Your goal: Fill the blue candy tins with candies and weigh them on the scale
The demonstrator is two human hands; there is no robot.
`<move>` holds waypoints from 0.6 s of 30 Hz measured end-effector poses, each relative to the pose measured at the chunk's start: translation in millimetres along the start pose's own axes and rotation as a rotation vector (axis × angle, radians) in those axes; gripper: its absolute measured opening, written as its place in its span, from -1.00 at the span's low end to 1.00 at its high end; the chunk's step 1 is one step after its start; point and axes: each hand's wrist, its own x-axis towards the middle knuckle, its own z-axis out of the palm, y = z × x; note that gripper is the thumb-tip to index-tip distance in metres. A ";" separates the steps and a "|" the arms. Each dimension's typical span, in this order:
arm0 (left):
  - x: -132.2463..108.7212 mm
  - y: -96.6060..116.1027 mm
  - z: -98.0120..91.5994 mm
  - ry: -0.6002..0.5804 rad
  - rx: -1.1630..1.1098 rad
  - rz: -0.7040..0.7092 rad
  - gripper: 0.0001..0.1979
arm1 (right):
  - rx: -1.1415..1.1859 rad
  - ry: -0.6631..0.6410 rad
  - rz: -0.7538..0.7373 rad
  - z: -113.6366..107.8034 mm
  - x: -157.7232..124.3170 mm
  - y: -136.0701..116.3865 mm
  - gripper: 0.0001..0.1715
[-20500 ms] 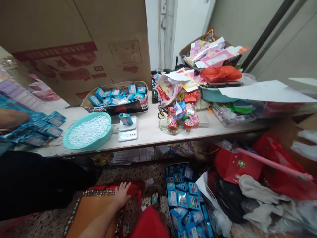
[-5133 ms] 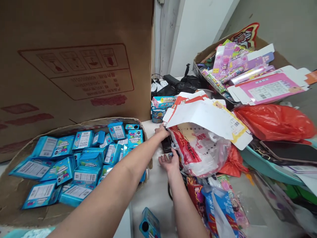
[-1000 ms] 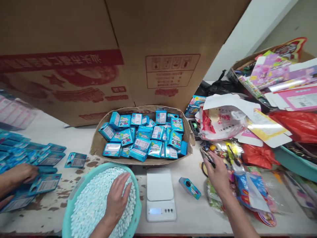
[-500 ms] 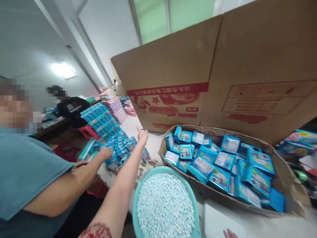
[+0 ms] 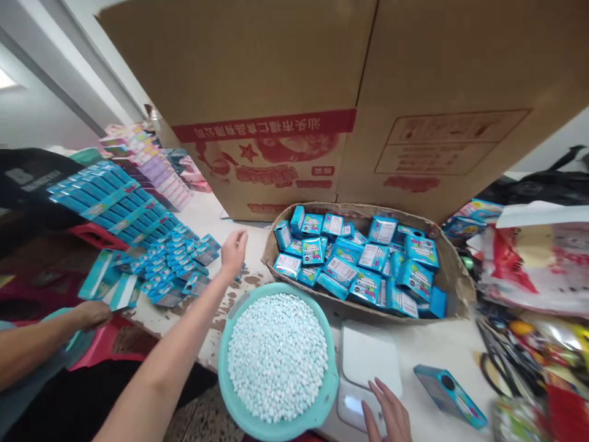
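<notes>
My left hand (image 5: 234, 248) reaches out over the table's left part, fingers loosely apart and holding nothing, just short of a spread of flat blue cartons (image 5: 177, 270). My right hand (image 5: 389, 417) lies open at the near edge, fingertips on the small white scale (image 5: 368, 368). Between my arms stands a teal basin (image 5: 230, 402) full of small pale blue pellets (image 5: 277, 356). Behind it a low cardboard tray (image 5: 453, 270) holds several folded blue boxes (image 5: 363, 261). One blue box (image 5: 448, 396) lies on its side to the right of the scale.
A large brown shipping carton (image 5: 322, 123) walls off the back. Stacks of blue cartons (image 5: 105, 196) and pink ones (image 5: 151, 166) stand at far left. A co-worker's hand (image 5: 92, 313) holds a flat carton (image 5: 108, 285). Scissors (image 5: 501, 362), bags and wrappers (image 5: 538, 264) crowd the right.
The view has swung back right and down. My left hand has pulled back from pointing and now hovers by the flat cartons. My right hand has come onto the scale.
</notes>
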 end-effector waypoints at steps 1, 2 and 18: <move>-37.2 -13.7 8.7 -0.006 -0.023 0.108 -0.68 | 0.016 -0.018 0.005 -1.4 2.4 -2.0 -0.57; -75.1 -28.6 16.5 -0.054 -0.043 0.223 -0.68 | 0.030 -0.024 0.019 -2.6 5.3 -4.8 -0.58; -202.2 -30.9 77.1 -0.384 0.374 0.117 -0.56 | 0.146 0.120 -0.013 -22.2 84.8 -36.0 -0.70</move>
